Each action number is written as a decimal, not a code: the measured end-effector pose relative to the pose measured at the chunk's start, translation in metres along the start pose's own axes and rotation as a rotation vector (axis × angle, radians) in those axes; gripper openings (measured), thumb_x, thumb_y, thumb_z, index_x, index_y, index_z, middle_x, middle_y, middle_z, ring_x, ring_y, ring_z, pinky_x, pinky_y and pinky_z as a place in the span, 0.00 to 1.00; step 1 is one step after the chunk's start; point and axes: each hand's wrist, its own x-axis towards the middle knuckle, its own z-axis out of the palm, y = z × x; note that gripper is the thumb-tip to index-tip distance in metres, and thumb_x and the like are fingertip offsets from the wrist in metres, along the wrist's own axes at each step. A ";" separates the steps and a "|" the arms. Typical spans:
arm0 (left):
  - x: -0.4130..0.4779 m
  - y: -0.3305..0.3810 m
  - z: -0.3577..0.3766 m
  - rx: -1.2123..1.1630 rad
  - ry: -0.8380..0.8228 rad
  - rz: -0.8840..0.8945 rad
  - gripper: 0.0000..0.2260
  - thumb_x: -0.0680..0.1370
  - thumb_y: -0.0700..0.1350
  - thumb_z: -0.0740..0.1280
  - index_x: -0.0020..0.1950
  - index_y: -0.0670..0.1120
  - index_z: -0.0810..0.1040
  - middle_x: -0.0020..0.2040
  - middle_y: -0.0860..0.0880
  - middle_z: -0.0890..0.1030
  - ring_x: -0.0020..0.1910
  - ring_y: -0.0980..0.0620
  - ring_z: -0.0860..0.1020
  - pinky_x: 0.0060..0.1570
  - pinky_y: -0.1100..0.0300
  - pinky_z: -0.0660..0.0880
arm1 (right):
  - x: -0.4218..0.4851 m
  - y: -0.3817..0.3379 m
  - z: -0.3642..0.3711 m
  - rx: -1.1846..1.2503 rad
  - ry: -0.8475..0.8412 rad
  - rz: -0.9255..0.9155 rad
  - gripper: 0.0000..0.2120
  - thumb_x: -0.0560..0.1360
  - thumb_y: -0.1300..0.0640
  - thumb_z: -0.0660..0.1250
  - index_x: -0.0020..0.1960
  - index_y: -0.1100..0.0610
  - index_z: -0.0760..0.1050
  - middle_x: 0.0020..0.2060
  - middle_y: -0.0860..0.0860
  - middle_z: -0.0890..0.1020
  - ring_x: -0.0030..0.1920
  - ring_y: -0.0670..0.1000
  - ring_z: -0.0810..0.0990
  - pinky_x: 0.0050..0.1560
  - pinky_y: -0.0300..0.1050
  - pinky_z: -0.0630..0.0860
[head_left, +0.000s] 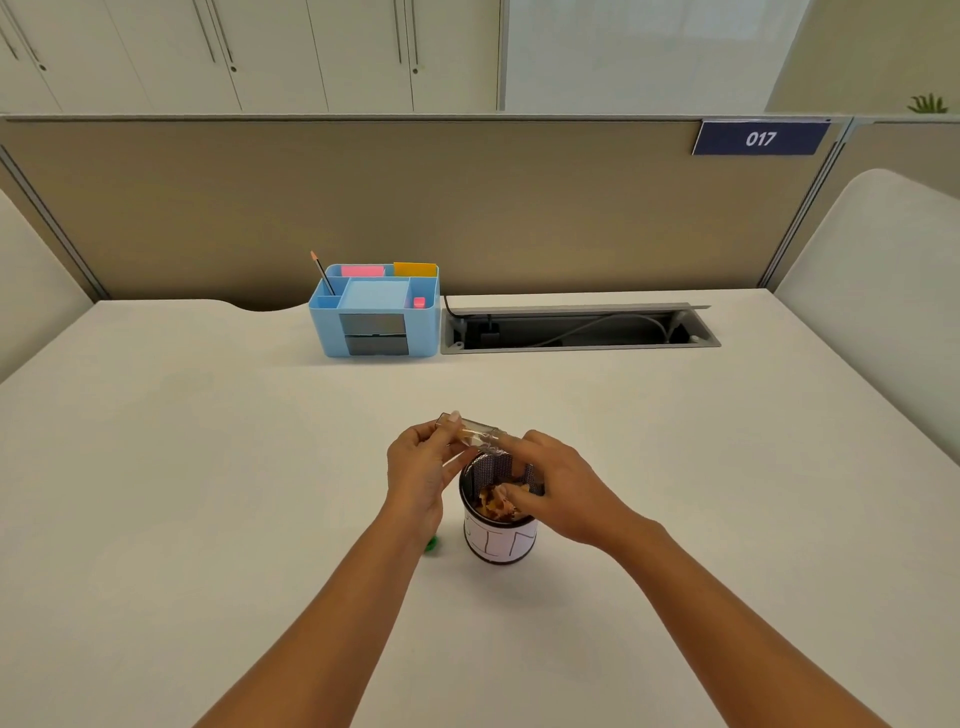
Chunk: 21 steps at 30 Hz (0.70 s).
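A small mesh cup (500, 540) with a white paper label stands on the white desk (208, 467) in front of me and holds pencil shavings (498, 506). My left hand (421, 473) pinches a small clear plastic container (475, 432) just above the cup's far rim. My right hand (558, 493) is over the cup's right side, its fingertips touching the container's right end and curling down over the cup's mouth. Whether the right hand grips the container is unclear.
A blue desk organiser (375, 310) with a pencil (323, 273), sticky notes and a pink eraser stands at the back. An open cable tray (576, 327) lies to its right. A small green object (432, 543) peeks out beside my left wrist. Partition walls bound the desk.
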 end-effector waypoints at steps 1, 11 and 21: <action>0.000 0.001 0.000 -0.003 -0.003 0.000 0.05 0.74 0.41 0.68 0.45 0.40 0.75 0.42 0.44 0.80 0.42 0.49 0.80 0.36 0.65 0.80 | -0.001 0.001 0.000 -0.009 -0.004 0.001 0.25 0.73 0.56 0.65 0.68 0.48 0.64 0.44 0.49 0.71 0.46 0.47 0.67 0.45 0.38 0.64; -0.003 0.000 0.005 0.034 -0.073 -0.011 0.05 0.74 0.41 0.68 0.44 0.40 0.75 0.42 0.45 0.80 0.41 0.50 0.80 0.36 0.65 0.79 | 0.002 -0.006 0.004 -0.097 -0.078 -0.012 0.28 0.73 0.55 0.64 0.70 0.46 0.58 0.55 0.52 0.76 0.55 0.53 0.71 0.52 0.45 0.70; -0.002 0.001 0.003 0.083 -0.070 -0.019 0.04 0.73 0.41 0.68 0.44 0.41 0.75 0.45 0.43 0.80 0.43 0.49 0.80 0.37 0.64 0.81 | 0.007 -0.006 0.002 -0.156 -0.072 0.001 0.18 0.74 0.55 0.63 0.63 0.52 0.70 0.43 0.49 0.74 0.45 0.47 0.65 0.43 0.42 0.66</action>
